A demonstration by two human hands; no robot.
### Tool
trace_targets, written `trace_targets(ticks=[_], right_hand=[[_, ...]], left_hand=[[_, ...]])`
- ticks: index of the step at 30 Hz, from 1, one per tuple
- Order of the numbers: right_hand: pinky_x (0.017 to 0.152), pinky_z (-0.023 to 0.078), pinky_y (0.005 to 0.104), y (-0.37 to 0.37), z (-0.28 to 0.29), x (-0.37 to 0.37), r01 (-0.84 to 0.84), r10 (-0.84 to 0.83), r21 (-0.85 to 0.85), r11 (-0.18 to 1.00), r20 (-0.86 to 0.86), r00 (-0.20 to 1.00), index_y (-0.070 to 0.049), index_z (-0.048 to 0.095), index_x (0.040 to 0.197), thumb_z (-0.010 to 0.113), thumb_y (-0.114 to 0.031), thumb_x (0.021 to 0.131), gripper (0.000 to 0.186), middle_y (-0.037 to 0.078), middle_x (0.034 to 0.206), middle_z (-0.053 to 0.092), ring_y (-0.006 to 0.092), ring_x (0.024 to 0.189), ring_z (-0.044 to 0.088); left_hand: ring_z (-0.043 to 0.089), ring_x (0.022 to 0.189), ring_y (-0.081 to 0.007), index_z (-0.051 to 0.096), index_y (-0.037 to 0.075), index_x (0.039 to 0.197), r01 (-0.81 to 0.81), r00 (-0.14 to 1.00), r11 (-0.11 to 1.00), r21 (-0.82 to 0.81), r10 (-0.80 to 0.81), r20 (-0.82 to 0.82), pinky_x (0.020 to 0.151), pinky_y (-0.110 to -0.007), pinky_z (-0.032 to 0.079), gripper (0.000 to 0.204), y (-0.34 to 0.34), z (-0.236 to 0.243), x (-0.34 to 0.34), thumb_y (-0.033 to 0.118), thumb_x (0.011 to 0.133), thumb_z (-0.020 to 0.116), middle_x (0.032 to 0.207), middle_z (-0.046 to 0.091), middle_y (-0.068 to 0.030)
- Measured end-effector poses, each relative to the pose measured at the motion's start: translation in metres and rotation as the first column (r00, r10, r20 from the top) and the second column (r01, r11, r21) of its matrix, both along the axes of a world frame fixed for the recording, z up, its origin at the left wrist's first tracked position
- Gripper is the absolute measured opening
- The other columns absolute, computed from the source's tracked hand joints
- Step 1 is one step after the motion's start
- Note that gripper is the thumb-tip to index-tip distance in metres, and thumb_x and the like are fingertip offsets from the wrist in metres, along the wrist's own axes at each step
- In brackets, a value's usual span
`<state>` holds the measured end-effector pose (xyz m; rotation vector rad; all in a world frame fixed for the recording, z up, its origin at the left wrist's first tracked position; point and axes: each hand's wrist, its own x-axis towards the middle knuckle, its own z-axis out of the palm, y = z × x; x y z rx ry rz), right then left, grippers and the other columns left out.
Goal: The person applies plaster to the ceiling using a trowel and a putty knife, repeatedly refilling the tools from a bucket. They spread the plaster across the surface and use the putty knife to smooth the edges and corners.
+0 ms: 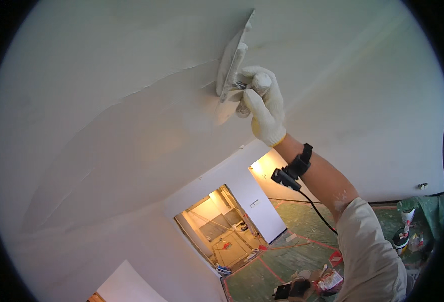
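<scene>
Firstly, part of the green floor covering point(279, 261) is blocked from view by the sleeve point(373, 251). A black device point(293, 170) is strapped to the forearm point(330, 181). A trowel point(233, 63) is gripped by its handle in the gloved right hand point(267, 108), fingers curled closed, its blade tilted at a pale surface point(131, 131); the handle is partly hidden, and blade contact cannot be confirmed. Farther off, loosely piled items point(328, 281) cannot be individually identified. A lit doorway point(222, 226) is set beyond.

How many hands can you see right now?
1: the gloved right hand, upper middle, gripping the trowel. The left hand is out of view.
</scene>
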<state>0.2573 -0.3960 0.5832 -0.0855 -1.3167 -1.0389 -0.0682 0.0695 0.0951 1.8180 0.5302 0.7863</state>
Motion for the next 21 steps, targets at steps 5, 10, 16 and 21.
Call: trace_targets(ticks=[5,10,16,21], right_hand=[[0.071,0.051,0.0265,-0.019,0.016,0.016,0.105,-0.106,-0.008,0.994,-0.086,0.991,-0.002,0.049,0.128,0.059,-0.007,0.094,0.036,0.01,0.108,0.063,0.0145,0.087,0.063],[0.075,0.055,0.032,0.048,0.026,-0.034,0.333,-0.321,0.173,0.927,-0.095,0.942,-0.004,0.055,0.127,0.07,-0.011,0.089,0.042,0.011,0.095,0.069,0.0193,0.082,0.068],[0.075,0.055,0.0357,0.149,0.021,-0.149,0.287,-0.277,0.091,0.954,-0.104,0.955,-0.009,0.06,0.121,0.074,-0.018,0.087,0.038,0.015,0.097,0.068,0.0294,0.084,0.069],[0.075,0.053,0.0416,0.234,0.038,-0.239,0.344,-0.344,0.027,0.939,0.016,0.939,-0.011,0.062,0.119,0.071,-0.022,0.088,0.034,0.013,0.095,0.066,0.032,0.087,0.065]], left_hand=[[0.041,0.052,-0.007,0.062,0.008,0.097,-0.053,0.999,0.996,0.074,0.052,0.012,0.046,-0.025,0.036,0.009,0.0,0.008,-0.042,0.012,0.1,0.055,0.063,0.048,0.0041],[0.043,0.05,-0.0071,0.062,0.008,0.096,-0.25,0.966,0.963,-0.103,0.255,0.036,0.045,-0.025,0.036,0.004,-0.015,-0.006,-0.111,0.009,0.097,0.058,0.063,0.049,0.0036],[0.044,0.049,-0.0072,0.059,0.008,0.097,-0.263,0.941,0.956,-0.132,0.284,0.184,0.043,-0.025,0.035,0.006,-0.04,-0.055,-0.182,0.004,0.094,0.056,0.065,0.05,0.0027],[0.05,0.053,-0.0128,0.063,0.007,0.102,-0.465,0.861,0.882,-0.08,0.471,0.192,0.046,-0.028,0.041,0.011,-0.077,-0.109,-0.203,0.01,0.092,0.061,0.068,0.055,0.0003]])
